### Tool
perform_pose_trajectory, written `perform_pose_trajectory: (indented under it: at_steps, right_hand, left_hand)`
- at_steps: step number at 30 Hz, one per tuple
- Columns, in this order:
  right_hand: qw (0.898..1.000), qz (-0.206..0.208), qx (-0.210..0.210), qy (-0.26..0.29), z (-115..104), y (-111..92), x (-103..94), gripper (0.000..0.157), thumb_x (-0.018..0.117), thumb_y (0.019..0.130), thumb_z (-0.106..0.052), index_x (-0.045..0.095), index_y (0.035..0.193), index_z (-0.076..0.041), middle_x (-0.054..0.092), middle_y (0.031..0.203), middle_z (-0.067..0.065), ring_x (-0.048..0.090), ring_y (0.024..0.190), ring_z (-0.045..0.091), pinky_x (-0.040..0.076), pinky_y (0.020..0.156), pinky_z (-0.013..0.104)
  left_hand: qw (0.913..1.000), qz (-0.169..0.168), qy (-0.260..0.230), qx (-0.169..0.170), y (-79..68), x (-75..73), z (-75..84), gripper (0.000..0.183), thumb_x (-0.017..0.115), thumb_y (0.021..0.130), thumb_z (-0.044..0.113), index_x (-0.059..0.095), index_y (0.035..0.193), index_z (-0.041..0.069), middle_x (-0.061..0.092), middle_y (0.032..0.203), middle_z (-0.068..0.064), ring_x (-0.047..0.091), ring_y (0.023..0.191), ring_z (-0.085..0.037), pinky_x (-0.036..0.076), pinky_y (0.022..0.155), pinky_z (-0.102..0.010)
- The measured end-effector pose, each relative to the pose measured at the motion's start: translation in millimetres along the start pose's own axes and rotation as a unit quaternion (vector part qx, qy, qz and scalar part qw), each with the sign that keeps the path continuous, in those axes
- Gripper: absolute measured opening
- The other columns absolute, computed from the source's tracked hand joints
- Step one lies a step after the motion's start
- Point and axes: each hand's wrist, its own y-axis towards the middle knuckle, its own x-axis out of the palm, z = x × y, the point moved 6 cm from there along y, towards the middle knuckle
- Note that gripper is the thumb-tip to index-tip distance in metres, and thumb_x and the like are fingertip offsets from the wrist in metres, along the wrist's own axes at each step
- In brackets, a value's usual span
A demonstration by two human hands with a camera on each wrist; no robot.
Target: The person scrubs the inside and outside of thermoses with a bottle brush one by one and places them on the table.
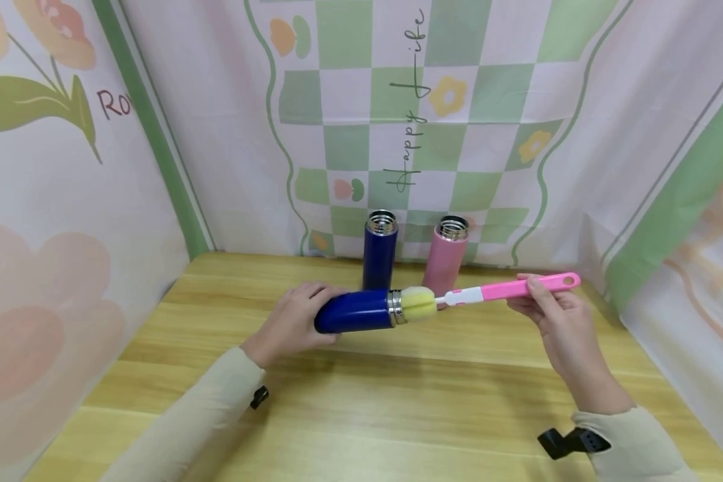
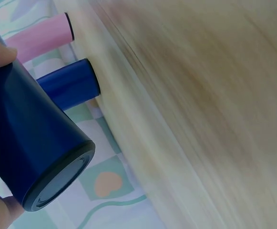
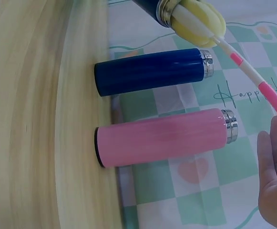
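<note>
Head view: right hand [image 1: 561, 328] holds pink brush [image 1: 506, 289]; brush points to nine o'clock, yellow sponge [image 1: 418, 304] at mouth of held blue bottle [image 1: 355, 312]. Bottle near level, mouth toward three, axes roughly aligned; left hand [image 1: 295, 321] grips base.

The head view is bright and evenly lit; soft-edged shadows below the cream sleeves [image 1: 193, 408], at seven and five o'clock, suggest light from above. A pale sheen spreads over the wood-grain tabletop [image 1: 397, 415] toward six o'clock, and the tilted blue flask [image 1: 355, 312] glints at its steel neck [image 1: 396, 307]. Printed fabric [image 1: 48, 181] at nine o'clock looks stretched by the wide lens. Both wrist views are dimmer, cooler and hazier, the tabletop's grain smeared toward two o'clock in the left one.
</note>
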Motion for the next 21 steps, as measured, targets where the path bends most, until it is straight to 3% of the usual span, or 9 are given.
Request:
perform_pose_trajectory:
  at_steps: [16,21]
  right_hand:
    - [0.999,0.026,0.024,-0.029,0.8,-0.1,-7.1,0.021,0.054,0.104,-0.009,0.068,0.113,0.003,0.071,0.1,0.01,0.071,0.089,0.016,0.055,0.084,0.029]
    - [1.0,0.025,0.014,-0.009,-0.7,0.3,-9.7,0.02,0.053,0.104,-0.007,0.068,0.111,0.004,0.072,0.099,0.011,0.071,0.088,0.017,0.055,0.083,0.029]
  left_hand:
    - [0.9996,-0.01,0.025,-0.005,1.3,-1.5,-1.9,0.074,0.088,0.073,0.037,0.057,0.14,0.024,0.062,0.125,-0.002,0.057,0.117,-0.025,0.047,0.092,-0.051]
    - [0.9996,-0.009,0.025,-0.01,1.7,-2.0,-3.9,0.074,0.088,0.073,0.037,0.057,0.139,0.025,0.062,0.125,-0.002,0.057,0.117,-0.025,0.048,0.091,-0.051]
